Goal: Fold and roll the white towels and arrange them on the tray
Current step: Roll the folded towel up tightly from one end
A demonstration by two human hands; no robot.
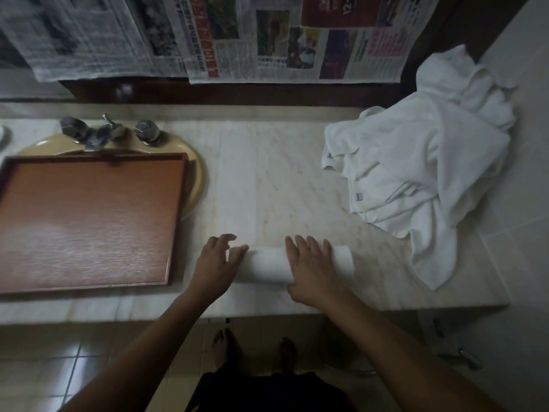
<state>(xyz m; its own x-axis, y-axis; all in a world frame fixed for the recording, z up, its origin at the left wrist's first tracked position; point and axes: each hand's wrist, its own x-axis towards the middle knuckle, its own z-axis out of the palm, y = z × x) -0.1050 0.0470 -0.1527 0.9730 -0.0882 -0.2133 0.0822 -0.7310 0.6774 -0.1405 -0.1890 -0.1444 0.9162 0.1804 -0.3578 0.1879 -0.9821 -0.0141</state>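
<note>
Towel roll (267, 264): white, wound into a tight cylinder, lying crosswise on the marble counter (267, 179) close to its near edge; right of the tray and apart from it.
Left hand (217, 264): fingers spread and loosely bent, closed round nothing; thumb and fingertips touching the left end of the towel roll.
Right hand (315, 270): laid flat on top of the towel roll toward its right end, fingers straight and pointing far, pressing rather than clasping; right end of the roll showing past the little finger.
Tray (89, 221): brown wood with a raised rim, on the left, resting over the sink (197, 173); wood-grain bottom in full view.
Towel pile (416, 162): white, crumpled and unfolded, at the far right of the counter, one corner trailing toward the near edge; well apart from the towel roll; small labels showing on two hems.
Faucet (102, 133): metal, a spout between two handles, at the far rim of the sink, just beyond the tray.
Newspapers (267, 37): printed sheets hanging along the far side above the counter.
Feet (225, 349): bare, on the tiled floor (44, 367) below the near edge.
</note>
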